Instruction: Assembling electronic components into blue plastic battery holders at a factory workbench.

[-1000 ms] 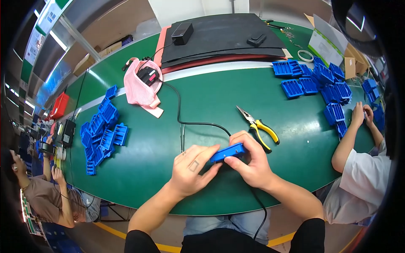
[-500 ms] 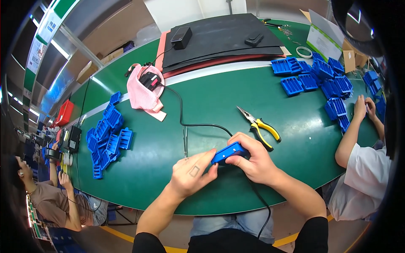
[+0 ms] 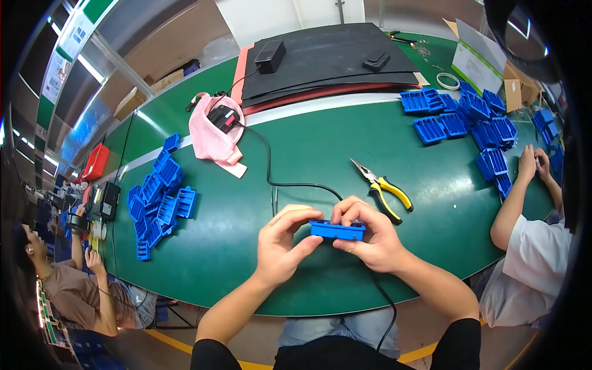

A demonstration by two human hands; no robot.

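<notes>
Above the near part of the table, both my hands hold a blue plastic battery-holder-like tray (image 3: 337, 231), its long side facing me. My left hand (image 3: 285, 242) grips its left end between thumb and fingers. At the right end, my right hand (image 3: 371, 234) has its thumb below and its bent fingers over the top edge. The inside of the tray is mostly hidden by the fingers. Just beyond my right hand lie long-nose pliers (image 3: 385, 192) with yellow and black handles. A black cable (image 3: 296, 184) passes behind my hands, and thin metal tweezers (image 3: 274, 200) lie near my left fingers.
Blue trays are heaped at the left (image 3: 161, 200) and right (image 3: 478, 117). A pink cloth (image 3: 209, 137) holds a black device. Black sheets (image 3: 327, 61) are stacked at the back, near a tape roll (image 3: 448, 81). Co-workers sit on the left (image 3: 86, 283) and right (image 3: 530, 259).
The blue tray has been turned from a tilt to nearly level, long side toward me. My left hand has rolled so its thumb shows, and my right fingers have curled over the top edge.
</notes>
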